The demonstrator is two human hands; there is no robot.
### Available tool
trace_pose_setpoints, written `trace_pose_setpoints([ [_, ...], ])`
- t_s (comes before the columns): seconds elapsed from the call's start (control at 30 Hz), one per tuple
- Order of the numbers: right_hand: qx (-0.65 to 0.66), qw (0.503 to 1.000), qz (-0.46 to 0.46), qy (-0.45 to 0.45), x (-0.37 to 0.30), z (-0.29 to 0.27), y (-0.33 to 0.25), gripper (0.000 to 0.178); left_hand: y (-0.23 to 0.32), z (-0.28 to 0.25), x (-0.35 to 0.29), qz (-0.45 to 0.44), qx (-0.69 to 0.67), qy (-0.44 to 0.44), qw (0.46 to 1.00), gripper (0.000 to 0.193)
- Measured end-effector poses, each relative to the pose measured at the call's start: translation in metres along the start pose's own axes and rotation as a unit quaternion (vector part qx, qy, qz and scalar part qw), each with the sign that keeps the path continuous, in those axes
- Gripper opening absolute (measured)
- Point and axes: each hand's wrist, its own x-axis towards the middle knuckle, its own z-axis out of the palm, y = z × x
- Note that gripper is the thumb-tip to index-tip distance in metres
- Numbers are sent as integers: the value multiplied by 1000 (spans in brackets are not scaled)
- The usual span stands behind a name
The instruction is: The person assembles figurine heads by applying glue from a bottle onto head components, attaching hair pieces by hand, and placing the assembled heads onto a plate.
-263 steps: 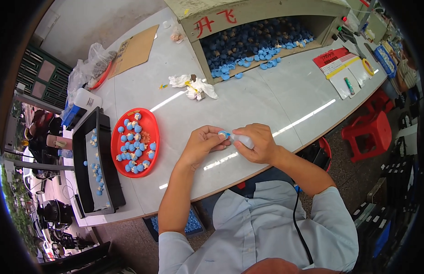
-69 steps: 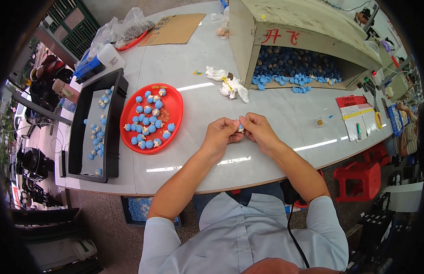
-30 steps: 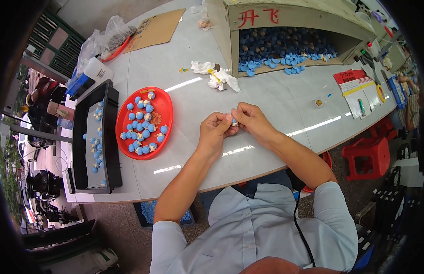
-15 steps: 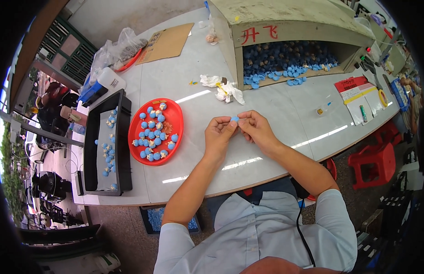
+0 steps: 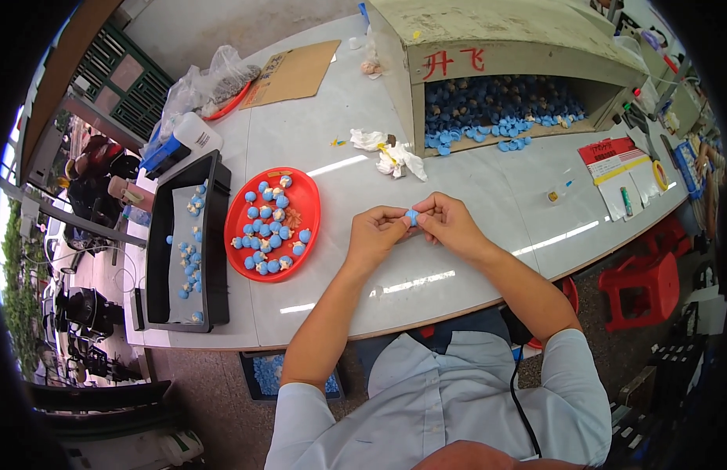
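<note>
Between the fingertips of both hands, above the middle of the table, is a small blue rounded piece (image 5: pixel 412 217). My left hand (image 5: pixel 377 235) pinches it from the left, thumb against forefinger. From the right my right hand (image 5: pixel 455 228) grips the same piece, its fingers closed. Most of the piece is covered by the fingers. To the left stands a round red tray (image 5: pixel 312 192) with many small blue balls with cream-coloured parts (image 5: pixel 264 230). Beyond it, a black bin (image 5: pixel 219 258) lined with pale sheet holds more such balls.
At the back, a beige box-like cabinet (image 5: pixel 528 59) has a heap of blue shells (image 5: pixel 497 110) in its opening. Crumpled white tissue (image 5: pixel 400 160) lies before it. A small bottle (image 5: pixel 553 197), papers (image 5: pixel 626 176) and a tape roll (image 5: pixel 660 175) are at right; cardboard (image 5: pixel 289 74) lies back left.
The view has shifted slightly. Both hands stay together at the blue piece; the fingers have changed their hold a little and more of the piece shows.
</note>
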Motion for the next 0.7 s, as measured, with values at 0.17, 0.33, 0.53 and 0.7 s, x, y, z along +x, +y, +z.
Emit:
trace_pose_setpoints([
  [0.17,-14,999,7,-29,1,-1,1,12,-6,-1,1,15,-21,-7,1000,18],
  [0.33,-34,999,-1,-37,3,-4,3,11,-10,1,0,17,-16,-10,1000,15],
  [0.53,-46,998,-10,-42,5,-4,3,11,-13,1,1,30,-19,-2,999,14],
  [0.7,-28,999,-5,-39,6,-8,-4,15,-7,3,4,19,-20,16,1000,16],
])
